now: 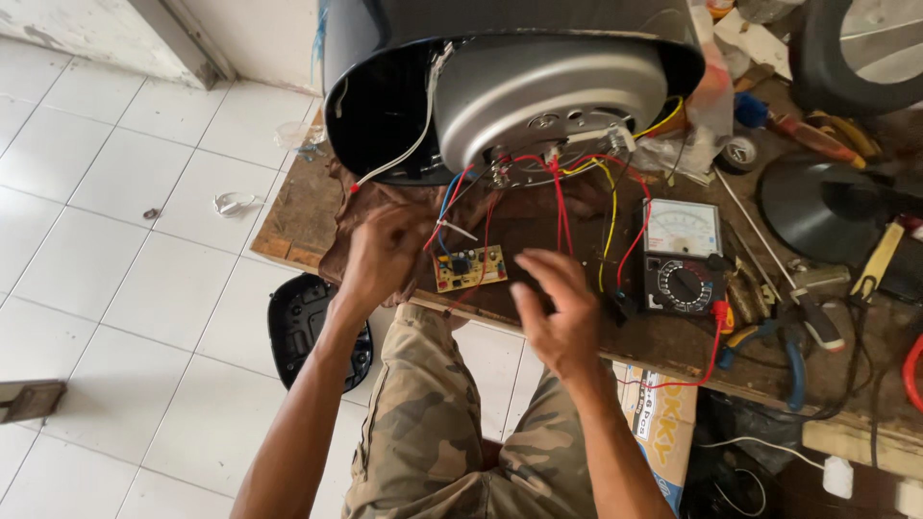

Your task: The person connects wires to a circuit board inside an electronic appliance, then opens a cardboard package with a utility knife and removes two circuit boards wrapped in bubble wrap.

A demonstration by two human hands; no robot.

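A black cooker body [385, 106] lies on its side on the wooden bench [298, 211], its silver inner pot base [538, 96] facing me. Red, blue, yellow and white wires [558, 183] run from the base down to a small yellow circuit board [470, 268] lying on the bench. My left hand [383, 255] rests beside the board's left edge, fingers curled near the wires; whether it grips anything is hidden. My right hand [556, 308] hovers just right of the board, fingers spread, holding nothing.
An analog multimeter [682, 258] with red leads lies right of the board. Pliers, screwdrivers and tape [740, 152] clutter the bench's right side near a black fan base [827, 202]. A black plastic cover [312, 327] lies on the white tiled floor.
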